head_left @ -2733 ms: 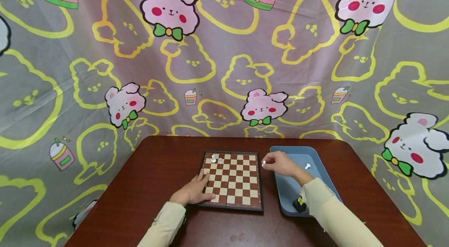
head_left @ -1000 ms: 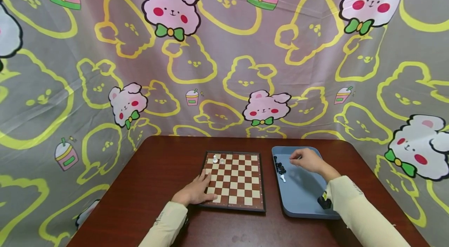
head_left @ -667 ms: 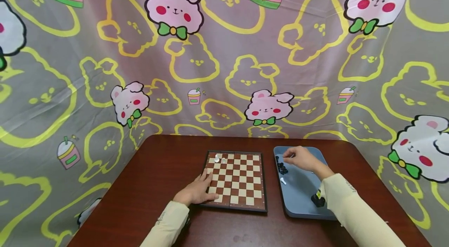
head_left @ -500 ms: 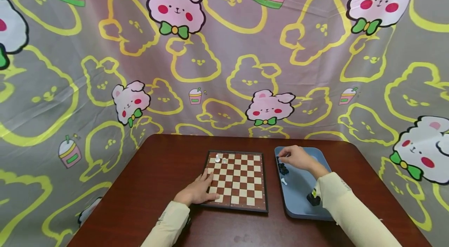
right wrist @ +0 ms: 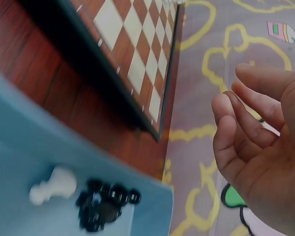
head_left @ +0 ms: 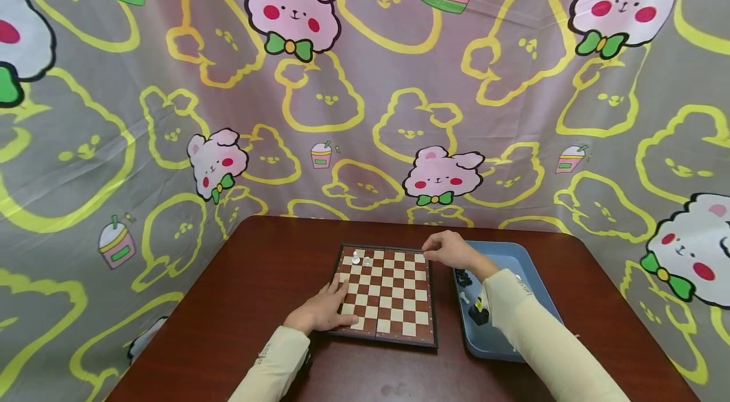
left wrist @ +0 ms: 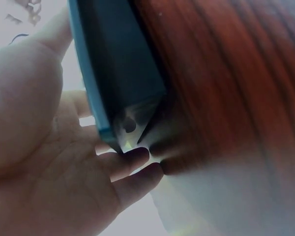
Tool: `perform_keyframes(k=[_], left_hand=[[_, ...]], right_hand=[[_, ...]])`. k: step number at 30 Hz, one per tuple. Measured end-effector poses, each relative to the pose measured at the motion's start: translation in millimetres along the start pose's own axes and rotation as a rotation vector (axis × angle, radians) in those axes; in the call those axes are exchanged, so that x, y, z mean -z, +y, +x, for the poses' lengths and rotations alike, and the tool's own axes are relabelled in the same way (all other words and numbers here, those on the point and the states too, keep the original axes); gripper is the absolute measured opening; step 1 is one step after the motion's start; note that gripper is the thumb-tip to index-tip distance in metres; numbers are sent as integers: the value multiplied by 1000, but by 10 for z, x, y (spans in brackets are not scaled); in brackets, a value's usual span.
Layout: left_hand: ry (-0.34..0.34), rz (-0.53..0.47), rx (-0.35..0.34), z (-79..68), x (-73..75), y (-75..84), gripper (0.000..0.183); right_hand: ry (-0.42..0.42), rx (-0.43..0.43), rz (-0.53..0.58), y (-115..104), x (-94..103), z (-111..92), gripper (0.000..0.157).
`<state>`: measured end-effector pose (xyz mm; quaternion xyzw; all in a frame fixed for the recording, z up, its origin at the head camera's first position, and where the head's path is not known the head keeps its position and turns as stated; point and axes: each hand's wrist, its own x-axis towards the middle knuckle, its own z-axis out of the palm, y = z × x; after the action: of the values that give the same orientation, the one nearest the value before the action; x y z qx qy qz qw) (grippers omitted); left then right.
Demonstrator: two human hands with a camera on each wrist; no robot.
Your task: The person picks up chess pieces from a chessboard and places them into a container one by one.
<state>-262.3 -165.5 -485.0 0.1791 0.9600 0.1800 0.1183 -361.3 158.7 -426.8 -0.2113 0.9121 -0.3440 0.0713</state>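
My left hand rests on the left edge of a brown-and-cream chessboard, fingers fairly straight; the left wrist view shows its fingers by the board's dark corner. Two white chess pieces stand near the board's far left corner. Over the far right corner hovers my right hand, thumb and fingertips drawn together. Its fingers are curled in the right wrist view, where no piece shows among them; whether the fingertips pinch something small is unclear.
Right of the board lies a blue tray. Black chess pieces are clustered along its left side, with a white chess piece lying beside them. Another small white piece is partly seen past the right sleeve. A patterned curtain hangs behind the table.
My right hand went from beside the board, with a white piece, into the tray. From the tray's far left end it has now moved left to the board's far right corner. My left hand stays put.
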Motion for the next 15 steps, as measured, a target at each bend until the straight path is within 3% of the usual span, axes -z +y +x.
perform_keyframes(k=[9, 15], left_hand=[[-10, -4, 14, -4, 9, 33, 90], [-10, -1, 14, -14, 33, 26, 89]], right_hand=[[-49, 31, 1, -164, -223, 205, 18], [-36, 23, 24, -262, -372, 344, 18]])
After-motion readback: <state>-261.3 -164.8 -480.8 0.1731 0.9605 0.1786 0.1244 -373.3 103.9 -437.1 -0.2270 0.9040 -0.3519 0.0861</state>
